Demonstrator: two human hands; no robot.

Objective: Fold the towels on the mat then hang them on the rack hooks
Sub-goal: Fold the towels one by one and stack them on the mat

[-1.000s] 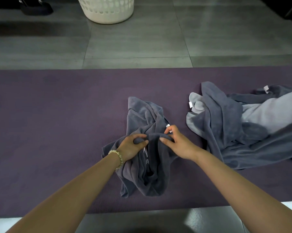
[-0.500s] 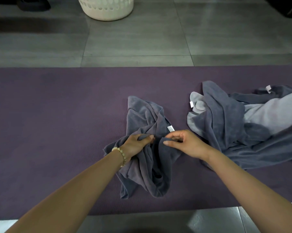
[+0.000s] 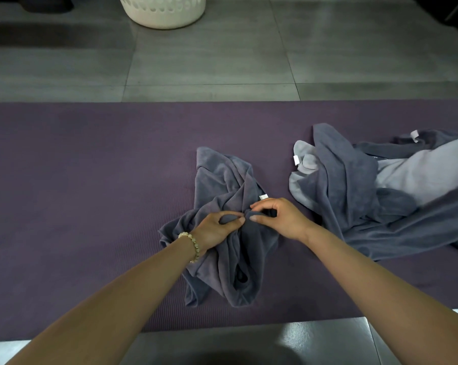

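One dark grey towel, crumpled on the single purple mat, is pinched at a bunched fold by two hands: the left hand and the right hand, thumbs and forefingers closed on the cloth. Just to its right a heap of towels is seen, but how many it holds cannot be told, and the right edge cuts it off. One white basket is cropped at the top.

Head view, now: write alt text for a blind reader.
The left hand and right hand pinch the middle of a crumpled dark grey towel lying on a purple mat. A heap of dark and light grey towels lies on the mat to its right; a white laundry basket stands on the grey tiled floor beyond.
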